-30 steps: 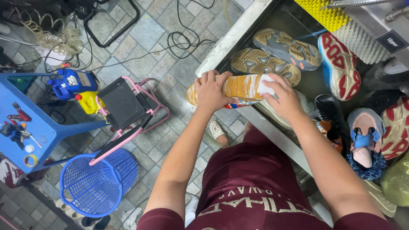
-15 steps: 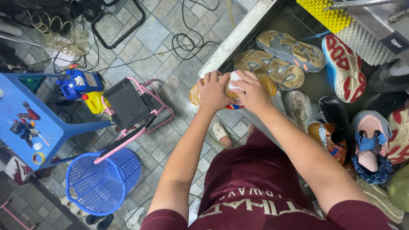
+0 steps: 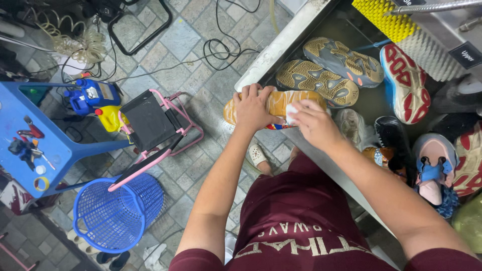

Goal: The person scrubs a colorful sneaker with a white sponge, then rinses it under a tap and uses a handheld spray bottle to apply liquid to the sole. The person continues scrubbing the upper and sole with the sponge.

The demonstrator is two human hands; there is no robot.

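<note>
Grey stone floor tiles (image 3: 191, 75) and a metal wash trough (image 3: 281, 45) full of footwear fill the view. Over the trough's near rim, the left hand (image 3: 253, 108) grips an orange rubber-soled shoe (image 3: 273, 103) held sole up, fingers curled and pressed together over its far edge, thumb underneath. The right hand (image 3: 314, 123) pinches a small white cloth pad (image 3: 292, 111) under its fingertips, flat against the sole just beside the left knuckles. Beyond the fingers lie two tan-and-grey patterned soles (image 3: 321, 78) and a red-and-white trainer sole (image 3: 406, 83). Well to the left of the hands stand a blue mesh plastic basket (image 3: 118, 211) and a pink-framed folding stool (image 3: 150, 125). Judging by the wet-looking sole, the shoe might slip from the one-handed grip and drop to the floor, since it overhangs the rim; the pad, held by fingertips only, could also slide free
</note>
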